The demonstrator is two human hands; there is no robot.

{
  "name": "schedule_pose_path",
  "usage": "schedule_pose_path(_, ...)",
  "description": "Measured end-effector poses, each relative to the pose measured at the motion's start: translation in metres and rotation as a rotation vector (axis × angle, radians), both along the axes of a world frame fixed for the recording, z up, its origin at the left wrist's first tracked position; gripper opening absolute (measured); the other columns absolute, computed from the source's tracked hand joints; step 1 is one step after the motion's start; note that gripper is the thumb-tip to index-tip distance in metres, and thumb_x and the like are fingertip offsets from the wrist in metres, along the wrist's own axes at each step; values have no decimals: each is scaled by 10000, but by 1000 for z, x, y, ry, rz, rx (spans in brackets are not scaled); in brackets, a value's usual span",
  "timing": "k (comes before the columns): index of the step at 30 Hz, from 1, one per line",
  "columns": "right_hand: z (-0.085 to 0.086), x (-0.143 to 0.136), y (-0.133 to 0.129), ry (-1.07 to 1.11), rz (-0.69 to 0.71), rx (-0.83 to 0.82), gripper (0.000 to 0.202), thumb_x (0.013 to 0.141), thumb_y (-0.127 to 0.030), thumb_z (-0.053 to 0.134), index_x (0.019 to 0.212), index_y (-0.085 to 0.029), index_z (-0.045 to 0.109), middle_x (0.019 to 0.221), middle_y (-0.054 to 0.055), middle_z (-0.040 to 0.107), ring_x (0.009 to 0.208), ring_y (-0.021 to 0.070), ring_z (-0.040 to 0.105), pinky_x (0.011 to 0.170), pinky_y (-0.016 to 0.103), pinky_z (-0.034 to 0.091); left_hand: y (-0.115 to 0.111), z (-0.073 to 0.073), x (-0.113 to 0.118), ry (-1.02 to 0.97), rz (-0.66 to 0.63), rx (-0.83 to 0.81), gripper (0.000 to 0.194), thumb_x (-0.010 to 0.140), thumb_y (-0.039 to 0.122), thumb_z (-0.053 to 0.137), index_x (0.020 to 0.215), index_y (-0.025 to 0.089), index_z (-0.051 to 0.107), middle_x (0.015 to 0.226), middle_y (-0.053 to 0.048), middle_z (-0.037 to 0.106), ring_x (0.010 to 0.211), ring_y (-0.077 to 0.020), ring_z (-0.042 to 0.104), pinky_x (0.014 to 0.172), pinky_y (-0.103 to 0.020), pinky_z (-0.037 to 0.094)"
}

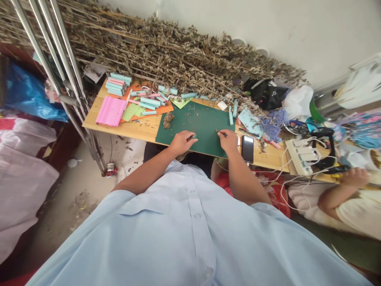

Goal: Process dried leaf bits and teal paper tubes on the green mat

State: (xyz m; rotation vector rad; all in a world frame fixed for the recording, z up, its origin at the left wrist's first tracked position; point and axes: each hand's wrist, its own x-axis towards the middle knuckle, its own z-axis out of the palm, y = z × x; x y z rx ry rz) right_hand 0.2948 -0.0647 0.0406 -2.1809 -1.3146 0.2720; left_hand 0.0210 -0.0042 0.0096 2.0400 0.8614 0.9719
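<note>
My left hand (pixel 182 143) is just above the near edge of a green cutting mat (pixel 195 119). Its thumb and fingers are closed around something small and greyish, mostly hidden by the fingers. Over the mat's right side, my right hand (pixel 228 140) pinches a small brown bit (pixel 217 130) that looks like dried leaf. The hands are apart. A brown clump of dried leaf (pixel 168 120) lies on the mat's left part, with a few crumbs scattered farther back.
Paper rolls (pixel 150 102), pink paper (pixel 111 110) and green sheets lie left on the wooden table (pixel 139 129). Dried plant stalks (pixel 178 55) line the back. A phone (pixel 247 149), purple yarn (pixel 274 122) and a power strip (pixel 302 156) are right, near another person's hand (pixel 355 177).
</note>
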Motion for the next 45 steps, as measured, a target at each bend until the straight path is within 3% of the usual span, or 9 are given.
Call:
schedule_pose_path(4, 8, -23, -5, 266, -40, 10, 400, 829, -539, 702, 983, -176, 765, 868, 82, 763, 728, 231, 688, 749, 423, 595, -3, 2, -1, -18, -49, 13, 244, 1020, 379, 628, 1047, 181, 767, 956, -80, 758, 904, -190, 687, 870, -317, 545)
schedule_pose_path(7, 19, -52, -10, 462, 75, 29, 454, 795, -584, 745, 1009, -183, 766, 763, 31, 735, 676, 206, 703, 692, 380, 613, -4, 1, -1, -44, -59, 29, 240, 1032, 365, 614, 1051, 183, 769, 989, -89, 768, 954, -199, 701, 906, -327, 549)
schedule_pose_path(10, 32, -82, -14, 462, 219, 23, 391, 829, -522, 733, 1047, -200, 777, 764, 22, 745, 729, 210, 734, 757, 384, 622, -4, -2, -1, -40, -80, 45, 249, 1038, 371, 603, 1055, 186, 769, 991, -94, 765, 953, -203, 698, 900, -332, 550)
schedule_pose_path(14, 44, -103, -15, 272, 359, 37, 302, 886, -426, 677, 1085, -217, 771, 889, 43, 784, 785, 204, 730, 807, 375, 604, -3, -3, -3, -49, -98, 63, 286, 1054, 374, 561, 1084, 176, 765, 985, -107, 758, 944, -207, 691, 885, -339, 547)
schedule_pose_path(21, 49, -105, -12, -2, 494, 37, 176, 944, -344, 626, 978, -236, 761, 999, 77, 786, 895, 233, 713, 881, 387, 570, -4, 1, -4, -30, -114, 53, 335, 1068, 404, 522, 1097, 176, 766, 961, -106, 745, 928, -206, 683, 874, -336, 538)
schedule_pose_path(28, 61, -104, -5, -120, 662, -15, 235, 1000, -254, 525, 945, -240, 753, 1039, 89, 777, 1033, 245, 704, 962, 387, 538, -5, -2, -2, -46, -115, 67, 369, 1072, 437, 510, 1108, 169, 761, 973, -110, 746, 923, -209, 678, 862, -335, 538)
schedule_pose_path(36, 64, -105, -4, -99, 571, -38, 137, 946, -291, 625, 976, -242, 750, 973, 70, 779, 929, 250, 706, 903, 392, 546, -5, -5, 0, -65, -109, 63, 381, 1083, 443, 490, 1117, 179, 763, 971, -108, 746, 929, -208, 682, 873, -337, 541)
schedule_pose_path(41, 70, -105, -6, -135, 668, -48, 200, 986, -251, 540, 966, -242, 738, 1047, 89, 784, 1015, 254, 704, 957, 399, 535, -5, -4, 0, -71, -109, 59, 356, 1080, 426, 496, 1093, 187, 761, 973, -104, 745, 941, -209, 684, 876, -336, 544)
schedule_pose_path(45, 74, -106, -3, -178, 669, -63, 197, 953, -208, 531, 966, -220, 727, 1019, 107, 774, 994, 261, 701, 933, 393, 533, -5, -4, 0, -82, -111, 67, 331, 1075, 399, 508, 1068, 179, 755, 964, -101, 741, 936, -209, 679, 873, -333, 540)
